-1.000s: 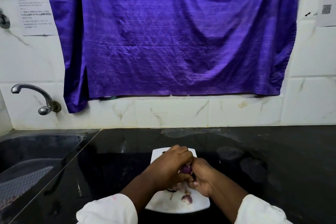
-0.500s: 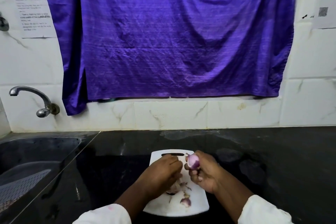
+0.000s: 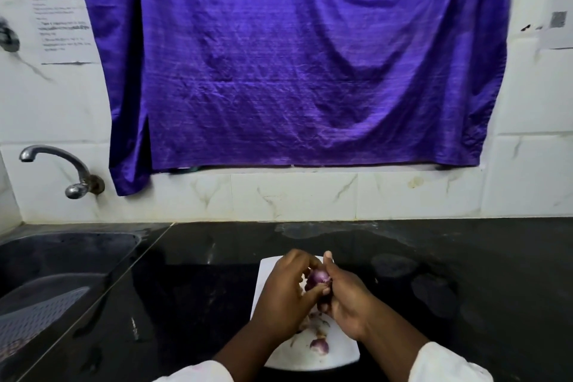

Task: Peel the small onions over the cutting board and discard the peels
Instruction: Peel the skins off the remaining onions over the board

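Both hands pinch round purple onion; flat white board beneath.

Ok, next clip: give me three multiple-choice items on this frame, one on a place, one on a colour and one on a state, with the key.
1. Where is the tap relative to the white cutting board?
A. Far to its left, on the wall over the sink
B. To its right
C. Lying on it

2. What colour is the cloth hanging on the wall?
A. Green
B. Purple
C. Red

3. How is the small onion that is being peeled supported?
A. It lies on the board
B. It sits in the sink
C. Both hands hold it above the board

Key: 1 A, the tap juts from the tiles above the sink. 2 B, the cloth is plainly purple. 3 C, the left hand and right hand curl round it over the board.
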